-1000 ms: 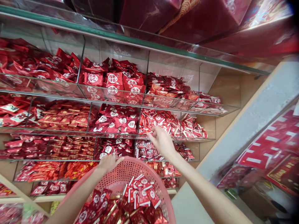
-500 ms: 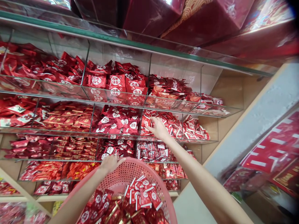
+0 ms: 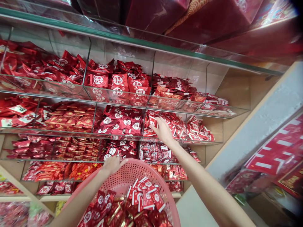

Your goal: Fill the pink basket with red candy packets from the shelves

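Observation:
My left hand (image 3: 114, 164) is closed over the far rim of a pink plastic basket (image 3: 132, 167) full of small holes. In the basket lie red packets with white ovals (image 3: 100, 199), gold-trimmed packets (image 3: 117, 211) and a heap of red-and-white packets (image 3: 148, 195). My right hand (image 3: 163, 130) reaches over the clear front of a shelf compartment. Its thumb and fingers pinch a small red-and-white packet (image 3: 152, 121). Around and behind it are more red-and-white packets (image 3: 176, 126), partly hidden by the hand.
Glass shelves (image 3: 127, 40) with clear dividers hold several rows of red packets (image 3: 118, 82). Large dark red boxes (image 3: 153, 15) stand overhead on the top shelf. A grey wall (image 3: 267, 107) and red-and-white hanging goods (image 3: 274, 154) are at the right.
My right hand has shifted slightly right, and a packet now shows between its thumb and fingers. My left hand stays on the basket rim. The view has moved slightly.

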The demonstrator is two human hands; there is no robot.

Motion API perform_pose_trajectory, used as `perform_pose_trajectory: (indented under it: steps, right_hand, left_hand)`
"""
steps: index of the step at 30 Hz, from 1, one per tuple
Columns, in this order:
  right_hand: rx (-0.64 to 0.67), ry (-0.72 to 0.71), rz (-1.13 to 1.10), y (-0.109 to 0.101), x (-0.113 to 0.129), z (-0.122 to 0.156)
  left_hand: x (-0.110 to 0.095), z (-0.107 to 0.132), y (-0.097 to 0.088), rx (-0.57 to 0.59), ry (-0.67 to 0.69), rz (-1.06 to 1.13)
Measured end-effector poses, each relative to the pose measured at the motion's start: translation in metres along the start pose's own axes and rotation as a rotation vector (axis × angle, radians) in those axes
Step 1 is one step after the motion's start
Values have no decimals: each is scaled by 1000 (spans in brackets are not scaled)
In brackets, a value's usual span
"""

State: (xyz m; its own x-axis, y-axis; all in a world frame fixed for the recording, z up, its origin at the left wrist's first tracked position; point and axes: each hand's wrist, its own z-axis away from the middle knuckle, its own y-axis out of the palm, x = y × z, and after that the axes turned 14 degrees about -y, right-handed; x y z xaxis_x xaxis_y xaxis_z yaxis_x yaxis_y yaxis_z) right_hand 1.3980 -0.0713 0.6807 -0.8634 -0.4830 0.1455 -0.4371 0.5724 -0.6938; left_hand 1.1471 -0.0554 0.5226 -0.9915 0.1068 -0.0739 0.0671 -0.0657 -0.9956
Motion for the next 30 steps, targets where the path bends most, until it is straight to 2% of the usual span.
perform_pose_trajectory:
  steps: [3, 5, 12, 14, 16, 18, 21, 24, 27, 30]
  right_hand:
    - [-90, 1, -102, -7, -4, 6]
    - [-131, 51, -230, -12, -6, 10]
    - [-196, 423, -869, -29, -7, 21]
    - [-185, 459, -973, -35, 2, 28]
    - [-117, 423, -1037, -37, 17, 41]
    - [26, 363, -1100, -32, 34, 59]
    - [287, 323, -1204, -9, 55, 95]
    - [493, 313, -1228, 16, 61, 131]
    - [609, 309, -1200, 31, 59, 158]
    - [644, 284, -1106, 34, 57, 175]
  left_hand:
    - [-1, 0, 0, -2, -4, -16]
    - [-1, 0, 0, 1, -3, -12]
    - [-2, 0, 1, 6, -2, -20]
    - [-2, -1, 1, 15, 1, -19]
    - [-3, -1, 1, 17, -7, -16]
    - [-3, -2, 1, 20, -18, -13]
    - [-3, -1, 1, 28, -27, -4]
    - [-3, 0, -1, 26, -19, -7]
    - [-3, 1, -1, 29, -4, -19]
    - [-4, 0, -1, 34, -8, -26]
